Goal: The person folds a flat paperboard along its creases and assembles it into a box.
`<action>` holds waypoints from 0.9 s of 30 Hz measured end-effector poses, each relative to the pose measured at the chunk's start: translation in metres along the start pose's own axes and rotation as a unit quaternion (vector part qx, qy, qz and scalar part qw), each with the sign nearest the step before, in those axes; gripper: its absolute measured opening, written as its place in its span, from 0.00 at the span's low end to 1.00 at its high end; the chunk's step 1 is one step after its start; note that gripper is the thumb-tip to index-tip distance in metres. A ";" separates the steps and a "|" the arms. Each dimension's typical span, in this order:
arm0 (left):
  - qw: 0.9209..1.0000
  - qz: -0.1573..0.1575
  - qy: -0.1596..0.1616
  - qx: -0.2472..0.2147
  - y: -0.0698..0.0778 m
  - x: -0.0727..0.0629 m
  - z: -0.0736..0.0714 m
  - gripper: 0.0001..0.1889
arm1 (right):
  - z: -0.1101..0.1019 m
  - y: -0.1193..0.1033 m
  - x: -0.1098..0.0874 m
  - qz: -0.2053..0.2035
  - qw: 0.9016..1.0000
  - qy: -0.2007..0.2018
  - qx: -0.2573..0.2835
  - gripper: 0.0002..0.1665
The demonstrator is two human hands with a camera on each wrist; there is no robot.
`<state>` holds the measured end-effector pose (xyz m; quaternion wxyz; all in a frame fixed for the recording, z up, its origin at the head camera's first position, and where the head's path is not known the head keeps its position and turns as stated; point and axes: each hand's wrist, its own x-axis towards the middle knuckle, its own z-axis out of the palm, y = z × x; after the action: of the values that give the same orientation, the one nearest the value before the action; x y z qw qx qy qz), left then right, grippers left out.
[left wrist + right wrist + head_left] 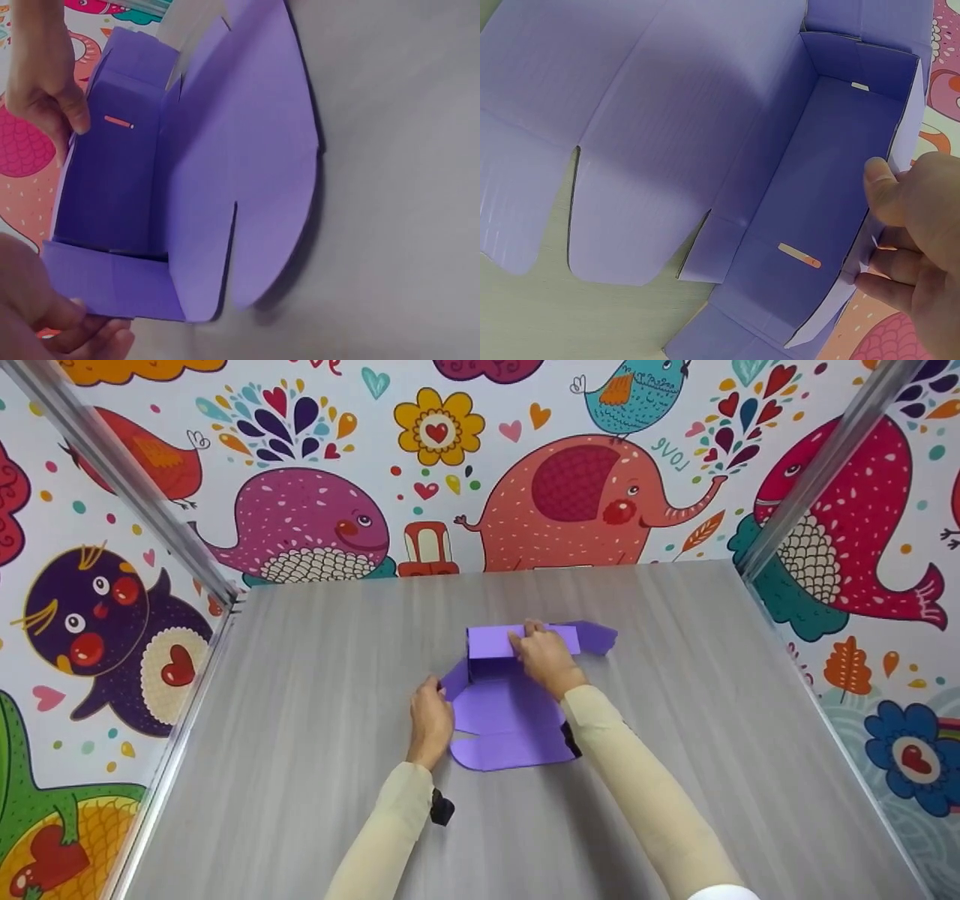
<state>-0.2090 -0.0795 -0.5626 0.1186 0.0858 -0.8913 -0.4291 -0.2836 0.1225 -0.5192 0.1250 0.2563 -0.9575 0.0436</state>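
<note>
A purple cardboard box point(506, 709), partly folded, sits on the table with its rounded front flap point(277, 225) lying out flat. At its left side my left hand point(431, 720) pinches a raised side flap point(112, 281) between thumb and fingers. My right hand point(547, 656) grips the folded-over back panel point(491, 643), thumb on the inner side and fingers outside, as the right wrist view shows. Inside that upright back wall point(825, 165) are small slots. Another side flap point(598, 637) sticks out at the back right.
The grey wood-grain table point(315, 660) reaches to printed walls point(300, 525) at the back and both sides. Metal posts point(817, 472) stand at the back corners. A small black device point(442, 808) is on the left wrist.
</note>
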 end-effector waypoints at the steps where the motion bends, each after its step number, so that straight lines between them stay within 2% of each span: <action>1: 1.000 0.004 0.001 0.002 0.001 -0.002 0.001 0.04 | 0.000 0.000 0.000 0.000 1.000 0.000 0.003 0.12; 6: 1.000 0.000 -0.011 0.016 0.004 -0.010 0.006 0.18 | -0.001 0.000 0.001 -0.008 1.000 -0.003 0.003 0.15; 9: 0.999 -0.002 -0.041 0.026 0.008 -0.013 0.009 0.24 | -0.002 -0.001 0.001 -0.006 1.000 -0.008 0.003 0.16; 12: 0.996 0.008 -0.084 0.030 0.012 -0.013 0.010 0.25 | -0.003 -0.001 0.001 -0.001 1.000 -0.019 0.004 0.16; 16: 0.990 0.015 -0.141 -0.006 0.014 -0.008 0.010 0.27 | -0.003 -0.001 0.001 0.000 1.000 -0.025 0.013 0.15; 19: 0.986 0.019 -0.164 -0.039 0.013 -0.003 0.008 0.27 | -0.003 0.000 0.001 0.003 1.000 -0.019 0.021 0.11; 22: 0.985 0.032 -0.159 -0.056 0.013 0.002 0.006 0.24 | -0.003 0.000 0.001 0.010 1.000 -0.013 0.022 0.10; 27: 0.990 0.049 -0.114 -0.068 0.012 0.006 0.010 0.20 | -0.005 0.001 0.000 0.009 1.000 -0.013 0.026 0.10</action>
<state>-0.2179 -0.0662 -0.5582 0.0429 -0.0155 -0.8708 -0.4896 -0.2826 0.1239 -0.5141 0.1052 0.2512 -0.9599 0.0665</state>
